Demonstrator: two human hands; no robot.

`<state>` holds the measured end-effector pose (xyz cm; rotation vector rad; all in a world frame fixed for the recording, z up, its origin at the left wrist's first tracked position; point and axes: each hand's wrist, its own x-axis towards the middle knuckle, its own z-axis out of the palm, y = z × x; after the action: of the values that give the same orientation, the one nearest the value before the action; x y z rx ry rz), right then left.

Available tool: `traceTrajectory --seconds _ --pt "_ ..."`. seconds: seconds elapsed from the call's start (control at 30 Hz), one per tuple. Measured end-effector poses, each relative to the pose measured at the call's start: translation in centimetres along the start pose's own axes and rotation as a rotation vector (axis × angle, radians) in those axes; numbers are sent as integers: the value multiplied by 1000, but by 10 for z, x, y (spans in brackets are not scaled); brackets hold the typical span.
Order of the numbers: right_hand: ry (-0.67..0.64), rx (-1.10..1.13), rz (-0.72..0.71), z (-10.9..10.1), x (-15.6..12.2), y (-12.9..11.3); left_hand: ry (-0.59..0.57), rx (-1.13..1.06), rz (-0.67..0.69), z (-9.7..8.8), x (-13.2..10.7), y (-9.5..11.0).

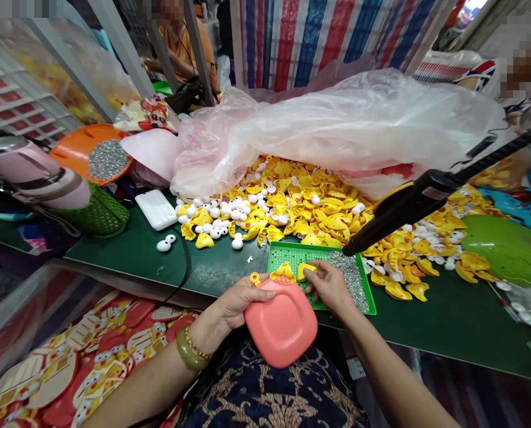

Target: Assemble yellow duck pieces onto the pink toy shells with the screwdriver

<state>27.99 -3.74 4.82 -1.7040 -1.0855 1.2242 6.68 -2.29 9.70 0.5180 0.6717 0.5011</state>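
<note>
Workbench [448, 324] with a green top carries a heap of yellow plastic pieces [301, 208] at far centre and a green perforated tray [292, 245] at near centre. Left hand [241, 303] grips a pink plastic case [281, 324] by its upper edge. Right hand [330, 286] narrowly pinches a yellow piece [303, 271] just above the tray.

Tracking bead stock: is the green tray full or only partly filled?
Partly filled. Grey beads heap along the right side of the green tray, while its left side shows rows of perforations with no heap on them.
</note>
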Motion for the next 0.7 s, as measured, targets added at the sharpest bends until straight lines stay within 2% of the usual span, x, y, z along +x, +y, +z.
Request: traceTrajectory --seconds 0.13,0.2,0.33,0.4,0.5,0.6,0.7 --pt "132 -431 -272 -13 6 2 -4 -9 -19 -2 2 0" --pt "114 -588 -388 -15 5 3 -3 -12 -26 -3 3 -1" --pt "22 -783 -507 -11 7 9 14 -4 -16 -3 4 -3" --pt "51 -718 -569 -9 9 10 33 -7 -14 -3 4 -3" --pt "117 -441 -642 -9 6 3 50 -17 -19 0 4 -4" --pt "71 -257 -692 -4 -8 -12 65 -17 -11 4 4 -4" --pt "11 -265 -764 4 -22 -22 95 5 8 11 5 -6"
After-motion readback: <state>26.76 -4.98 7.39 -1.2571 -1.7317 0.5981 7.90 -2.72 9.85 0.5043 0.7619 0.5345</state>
